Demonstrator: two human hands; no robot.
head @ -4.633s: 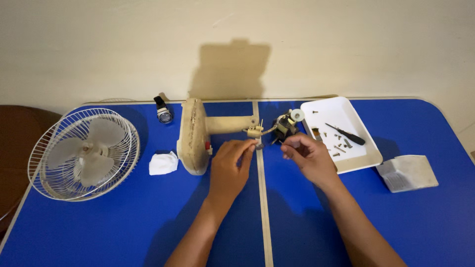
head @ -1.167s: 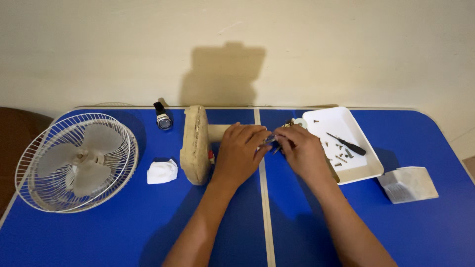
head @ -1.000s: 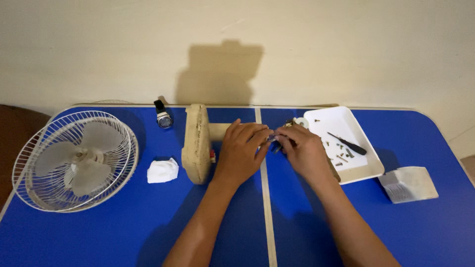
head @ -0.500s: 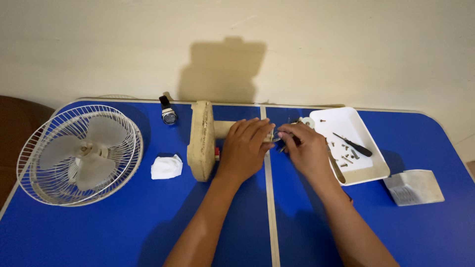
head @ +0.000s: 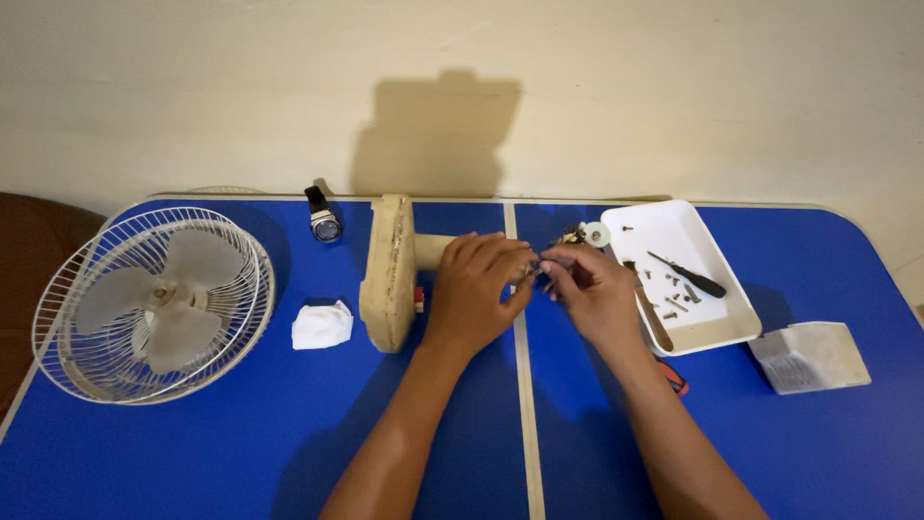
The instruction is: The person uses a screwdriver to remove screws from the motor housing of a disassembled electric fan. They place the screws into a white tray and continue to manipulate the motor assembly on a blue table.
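Behind everything stands a plain cream wall, with a blue worktop [head: 192, 453] below it, split by a pale seam down the middle.

Largest on it is one fan guard [head: 154, 303] at far left, lying flat with three blades inside. Next comes one cream fan base [head: 388, 273], tipped on its side, its neck pointing right toward the centre. One white tray [head: 717, 332] sits at right, holding one dark-handled screwdriver [head: 688, 274], a second long tool along its near edge, and a scatter of screws too small for me to count. One folded grey cloth [head: 810, 356] lies beyond the tray, near the right edge. One crumpled white tissue [head: 322, 325] lies just left of the base. One wristwatch [head: 324, 221] rests near the wall.

My two hands meet at the end of the neck. My left hand [head: 476, 294] wraps over the neck, its fingers curled onto it. My right hand [head: 592, 294] pinches narrowly at small motor parts [head: 577, 236] at the neck's tip, the fingertips of both hands almost touching.

I judge I am midway through working a small fitting at that joint. The next move calls for a steady left grip and fine fingertip control on the right, since the piece is tiny and partly hidden.
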